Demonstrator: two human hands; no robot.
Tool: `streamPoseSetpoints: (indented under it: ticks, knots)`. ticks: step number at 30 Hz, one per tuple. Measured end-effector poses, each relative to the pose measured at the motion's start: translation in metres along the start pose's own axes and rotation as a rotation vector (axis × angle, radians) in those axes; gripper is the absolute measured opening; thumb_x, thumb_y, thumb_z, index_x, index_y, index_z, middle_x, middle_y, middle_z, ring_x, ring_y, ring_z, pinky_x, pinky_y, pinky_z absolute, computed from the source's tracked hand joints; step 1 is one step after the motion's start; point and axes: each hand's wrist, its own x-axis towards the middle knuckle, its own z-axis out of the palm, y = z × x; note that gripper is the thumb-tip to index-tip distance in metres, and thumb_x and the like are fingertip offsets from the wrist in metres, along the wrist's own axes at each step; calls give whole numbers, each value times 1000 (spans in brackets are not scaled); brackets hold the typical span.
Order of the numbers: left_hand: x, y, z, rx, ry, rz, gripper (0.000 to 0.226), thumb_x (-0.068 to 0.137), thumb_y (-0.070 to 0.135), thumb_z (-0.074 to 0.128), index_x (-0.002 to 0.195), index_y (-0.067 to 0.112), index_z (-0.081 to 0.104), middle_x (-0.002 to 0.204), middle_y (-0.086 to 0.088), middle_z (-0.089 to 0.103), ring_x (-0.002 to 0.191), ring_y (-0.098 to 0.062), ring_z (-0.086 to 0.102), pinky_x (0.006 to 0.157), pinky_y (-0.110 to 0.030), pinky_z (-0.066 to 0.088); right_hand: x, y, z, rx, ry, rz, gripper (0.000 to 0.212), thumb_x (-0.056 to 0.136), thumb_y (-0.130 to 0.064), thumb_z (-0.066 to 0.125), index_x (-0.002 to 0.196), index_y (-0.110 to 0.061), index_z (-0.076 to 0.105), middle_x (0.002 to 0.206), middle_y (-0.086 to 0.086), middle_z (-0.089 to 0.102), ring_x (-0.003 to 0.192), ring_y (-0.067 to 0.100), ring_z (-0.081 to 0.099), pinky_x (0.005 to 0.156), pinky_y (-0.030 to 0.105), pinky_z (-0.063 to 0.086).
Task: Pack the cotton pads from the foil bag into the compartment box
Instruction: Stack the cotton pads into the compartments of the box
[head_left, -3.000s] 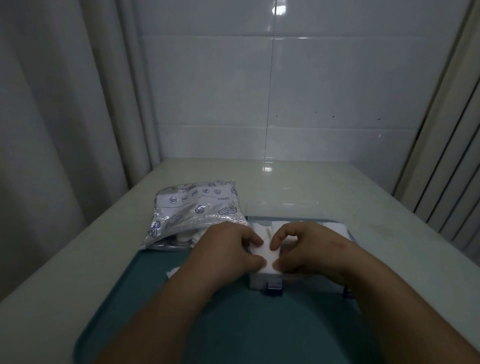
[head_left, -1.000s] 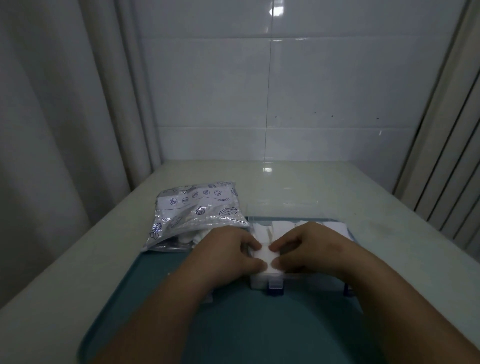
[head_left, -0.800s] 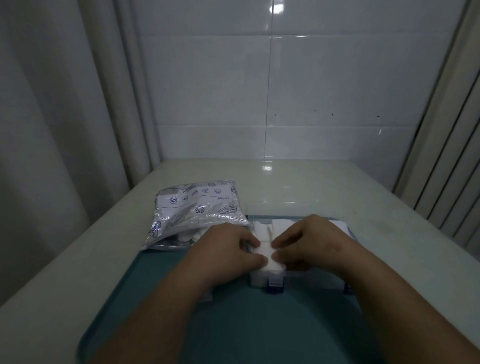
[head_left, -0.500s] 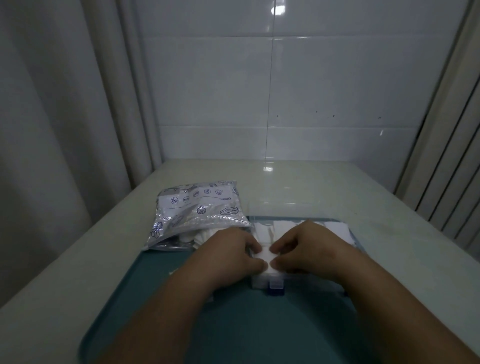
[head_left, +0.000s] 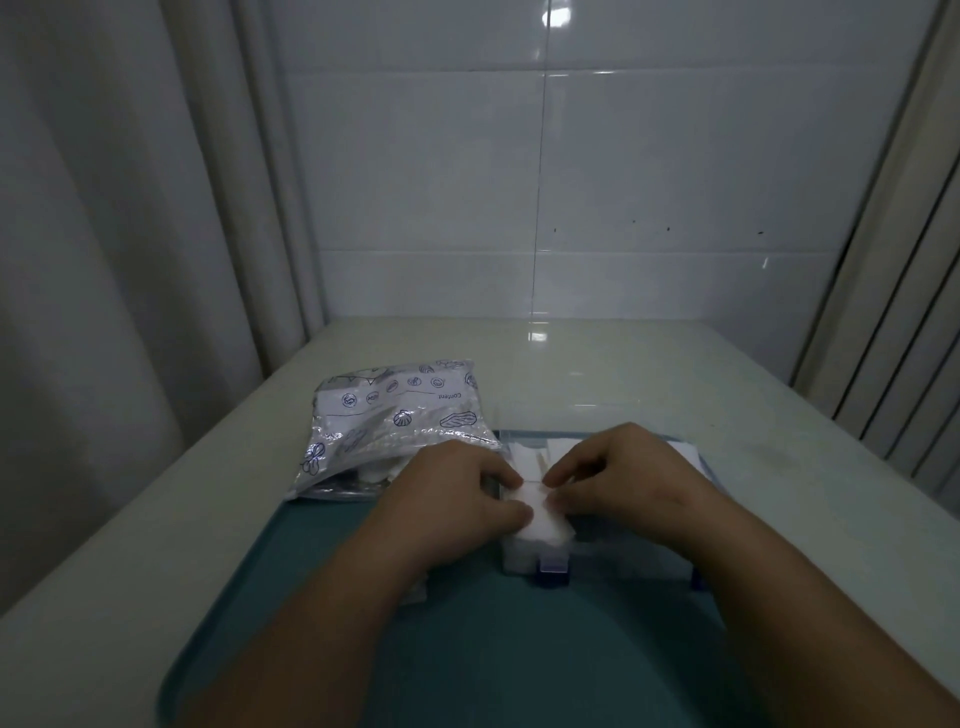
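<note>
Bench (head_left: 623, 384) w/ tray (head_left: 519, 649) at near edge; tiled wall (head_left: 649, 182), curtain (head_left: 104, 260) by left edge. L hand (head_left: 452, 499) + R hand (head_left: 628, 483) together, pinching cotton pads (head_left: 540, 525) over compartment box (head_left: 618, 566); box mostly hidden, dim.

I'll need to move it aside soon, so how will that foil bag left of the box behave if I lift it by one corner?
Probably floppy: the foil bag looks crinkled and lies slumped on the table. Likely light, since only cotton pads show inside. Pads at its near end might spill if that end tips down.
</note>
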Motion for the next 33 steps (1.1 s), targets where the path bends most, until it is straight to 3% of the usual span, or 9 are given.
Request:
streamPoseSetpoints:
  ticks: [3,8,11,17,19,22,28,33]
  knots:
    - [1,-3,-5,-76,45,-7,23,73,36,75,97,34,74,68,17,57,63,3,52,63,-19,40,0,1,0,45,32,-18,12,81,-21,72,89,-27,78,87,-12,72,76,2,64,65,13,49]
    - [0,-7,-17,-209,93,-13,14,75,22,75,88,27,76,66,6,66,56,-5,60,62,-24,54,-2,-1,2,87,79,-40,11,85,-21,67,88,-26,77,85,-13,72,77,4,65,75,23,55]
    - [-3,-11,-22,-222,106,-22,11,77,19,74,82,28,75,64,8,66,53,0,59,56,-18,50,-3,-4,4,94,105,-71,11,86,-22,66,84,-28,75,83,-13,71,76,5,65,74,26,57]
    - [-6,-19,-40,-175,116,-55,5,79,25,71,82,28,74,73,9,69,67,-5,63,57,-25,50,-8,-17,12,75,134,-139,8,88,-26,65,89,-30,72,86,-13,68,77,7,65,69,28,59]
    - [-7,-26,-46,-182,133,-67,6,78,25,72,77,30,74,73,12,71,67,-3,65,62,-29,55,-9,-21,15,21,146,-167,10,88,-27,64,93,-29,72,84,-17,65,77,3,62,70,24,57]
    - [-9,-37,-56,-166,160,-77,8,76,23,73,71,29,73,68,17,70,61,4,62,64,-26,51,-8,-30,20,-70,145,-193,13,88,-27,62,97,-28,72,81,-20,60,76,0,58,63,16,49]
    - [-15,-47,-62,32,25,-142,10,74,30,75,70,21,74,66,7,70,58,-1,60,60,-23,48,4,-50,28,-204,94,-250,16,87,-31,64,102,-29,70,102,-9,69,88,8,60,77,24,49]
    - [-23,-55,-53,286,-148,-159,27,68,52,73,73,25,70,75,9,68,71,-5,62,66,-27,49,14,-59,47,-382,20,-289,45,79,-36,73,123,-29,62,124,-5,60,112,16,55,89,28,43]
